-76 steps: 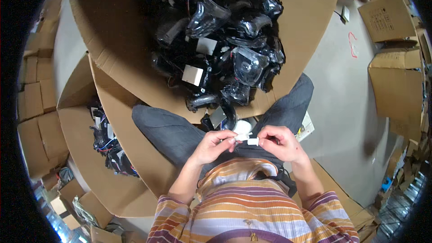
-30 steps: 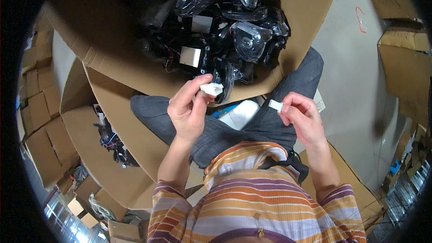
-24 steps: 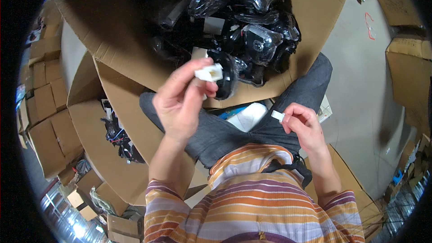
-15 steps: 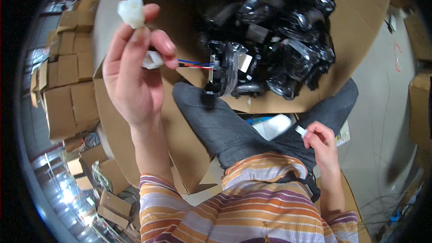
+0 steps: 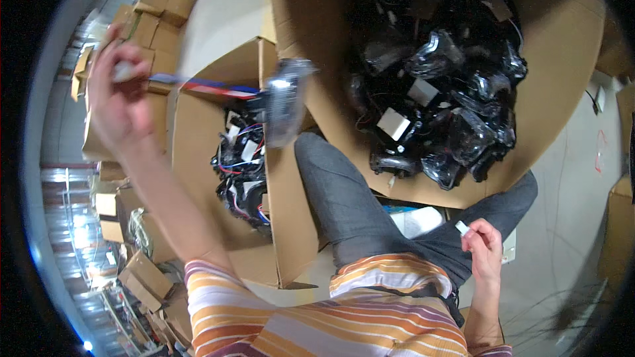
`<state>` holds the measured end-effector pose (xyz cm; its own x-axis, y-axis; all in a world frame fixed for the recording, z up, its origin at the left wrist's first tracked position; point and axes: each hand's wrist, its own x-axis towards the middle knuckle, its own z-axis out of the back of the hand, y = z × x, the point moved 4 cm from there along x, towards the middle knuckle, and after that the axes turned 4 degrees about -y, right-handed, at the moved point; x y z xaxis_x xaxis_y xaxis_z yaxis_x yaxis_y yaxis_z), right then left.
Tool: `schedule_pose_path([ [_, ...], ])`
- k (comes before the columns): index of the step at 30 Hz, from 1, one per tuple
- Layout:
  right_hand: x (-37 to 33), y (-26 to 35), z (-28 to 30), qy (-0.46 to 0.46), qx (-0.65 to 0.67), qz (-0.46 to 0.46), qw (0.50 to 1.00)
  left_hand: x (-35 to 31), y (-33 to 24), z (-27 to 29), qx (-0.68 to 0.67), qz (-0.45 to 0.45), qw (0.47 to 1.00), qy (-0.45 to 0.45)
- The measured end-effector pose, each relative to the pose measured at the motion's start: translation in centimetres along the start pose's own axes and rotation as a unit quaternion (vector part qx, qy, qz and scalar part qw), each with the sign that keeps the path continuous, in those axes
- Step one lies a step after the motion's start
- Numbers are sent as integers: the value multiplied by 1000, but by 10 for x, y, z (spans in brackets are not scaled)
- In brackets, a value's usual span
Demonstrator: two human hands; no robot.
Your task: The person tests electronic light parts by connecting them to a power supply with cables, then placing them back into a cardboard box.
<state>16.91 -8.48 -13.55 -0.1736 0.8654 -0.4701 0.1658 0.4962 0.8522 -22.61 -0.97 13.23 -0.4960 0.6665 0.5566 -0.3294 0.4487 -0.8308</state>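
Right hand [image 5: 483, 241], beside the wearer's right thigh [image 5: 512, 203] and well to the right of the smaller carton [image 5: 291, 238], pinches a small white piece [image 5: 462, 227] between thumb and fingertips. Left hand [image 5: 124, 100], out past the smaller carton's left side, is blurred; its fingers curl around what looks like a white connector [image 5: 124, 71], though how firmly cannot be told. From that grip, red and blue wires [image 5: 205, 84] stretch across the smaller carton to a dark part with a shiny clear cover [image 5: 288, 102], level with the carton's right wall; whether it touches the cardboard is unclear.

Because the wires seem to carry the part's weight, a smooth, unhurried movement would serve best, ideally with support under the body to spare the joints. Clearing the smaller carton's rim should protect the clear cover from knocks. A steady pinch should keep the small white piece from dropping.

Inside the smaller carton lie dark wired parts [image 5: 241, 165]. To its right is a white, rounded object [image 5: 423, 220]. Ahead and right of it, a larger carton [image 5: 562, 92] holds heaped black, clear-covered parts [image 5: 466, 135]. Farthest off, beyond its left side, stand stacked brown boxes [image 5: 153, 26].
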Motion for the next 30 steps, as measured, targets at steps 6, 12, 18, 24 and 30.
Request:
schedule_pose_path([
  [6, 0, -5, -1, 8, -11, -16, 1000, 47, -1, 158, 131, -41, 983, -122],
  [12, 6, -3, -11, 31, -30, -21, 999, 9, 62, 174, 649, -105, 753, 27],
  [18, 13, -9, 2, 1, -39, -36, 999, -169, 169, -49, 268, 203, 915, 222],
  [24, 15, -7, -9, 21, -38, -48, 998, -252, 331, -109, 106, 519, 820, 214],
  [30, 22, -16, 8, 1, -41, -57, 998, -294, 413, -145, 88, 684, 716, 111],
])
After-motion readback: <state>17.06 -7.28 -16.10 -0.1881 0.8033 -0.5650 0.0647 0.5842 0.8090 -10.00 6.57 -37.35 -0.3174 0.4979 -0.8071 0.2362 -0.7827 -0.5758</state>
